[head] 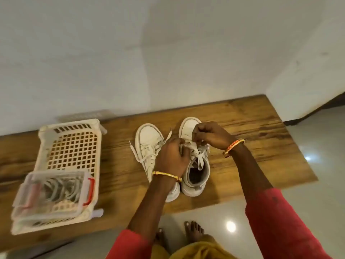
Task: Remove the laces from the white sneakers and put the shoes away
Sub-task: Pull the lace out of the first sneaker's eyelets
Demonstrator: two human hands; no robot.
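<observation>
Both hands work at the lace (197, 153) of the right-hand sneaker (194, 165). The right hand (211, 136) has its grip clenched on the lace, fingers curled and pinching the white cord just above the eyelets near the toe. The left hand (171, 157) also has its grip grasping the lace, its fingers curled in against the shoe's inner side at the eyelets. That lace is flat and white, crossed loosely over the tongue, with one end hanging down into the shoe's grey opening.

The left-hand sneaker (149, 146) stands just beside it, toes pointing away from the person, its own lace (135, 153) loose and trailing off to its left onto the wooden worktop (252, 143). Both shoes are white, scuffed and high-sided.

Both forearms reach forward from red sleeves, the left wrist over the heel of the left-hand sneaker, the right wrist bent inward. Each wrist carries a gold bangle.

Well apart on the left of the worktop lies a cream perforated basket (71, 146), with a clear lidded box (54, 191) with red clasps resting on its near end.
</observation>
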